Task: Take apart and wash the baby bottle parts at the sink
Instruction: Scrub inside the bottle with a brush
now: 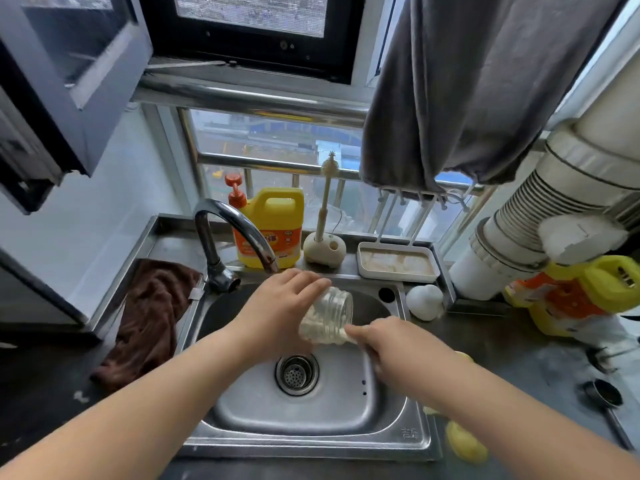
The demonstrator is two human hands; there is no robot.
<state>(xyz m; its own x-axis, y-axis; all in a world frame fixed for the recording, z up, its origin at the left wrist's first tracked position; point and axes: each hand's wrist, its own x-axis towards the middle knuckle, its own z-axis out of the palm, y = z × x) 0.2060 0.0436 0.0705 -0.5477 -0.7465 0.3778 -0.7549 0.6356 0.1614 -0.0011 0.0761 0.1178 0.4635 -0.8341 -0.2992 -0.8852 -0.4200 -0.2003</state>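
Over the steel sink (388,403), my left hand (277,306) grips the clear baby bottle body (329,315), tilted with its threaded open mouth pointing up and to the right. My right hand (398,351) is closed on the handle of a brush whose pale head (341,336) reaches to the bottle's lower side; how far it is inside I cannot tell. A white nipple part (424,301) rests on the counter right of the sink. Yellow bottle pieces (464,441) lie at the sink's right front corner, partly hidden by my right arm.
The curved faucet (235,233) arches just above my left hand. Behind stand a yellow detergent jug (273,230), a brush in a beige holder (323,249) and a white drying rack tray (396,263). A brown cloth (149,317) hangs left of the sink. The drain strainer (297,374) is uncovered.
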